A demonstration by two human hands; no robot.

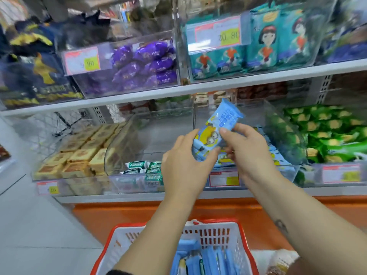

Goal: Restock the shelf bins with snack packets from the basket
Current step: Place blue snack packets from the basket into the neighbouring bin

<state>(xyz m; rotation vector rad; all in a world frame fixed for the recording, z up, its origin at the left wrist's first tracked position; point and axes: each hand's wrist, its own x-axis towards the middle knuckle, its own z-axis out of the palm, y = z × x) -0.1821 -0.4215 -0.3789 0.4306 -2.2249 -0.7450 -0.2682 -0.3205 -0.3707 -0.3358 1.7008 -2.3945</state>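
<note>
Shop shelving fills the wall, with clear plastic bins in rows and price tags on the fronts. On the far left of the lower shelf, a bin of brown cakes (79, 153) is packed tight. Next along is a nearly bare bin with just a few green-and-white packets (143, 167) at the front.

Now the action. The left hand (184, 165) curls round the bottom end of a blue packet (216, 128). It's up at shelf height, well above the red-and-white basket (218, 222) below, where more blue packets (206, 259) stand on end.

The right hand (246, 147) pinches the same packet round its middle, thumb on the front. It looks like two hands so the packet can be turned and squared up before it goes in.

Just behind those hands is the bin (288, 173) it surely belongs to, with matching blue packets already lying inside. Furthest right, green packets (327, 133) are heaped high and need nothing.
</note>
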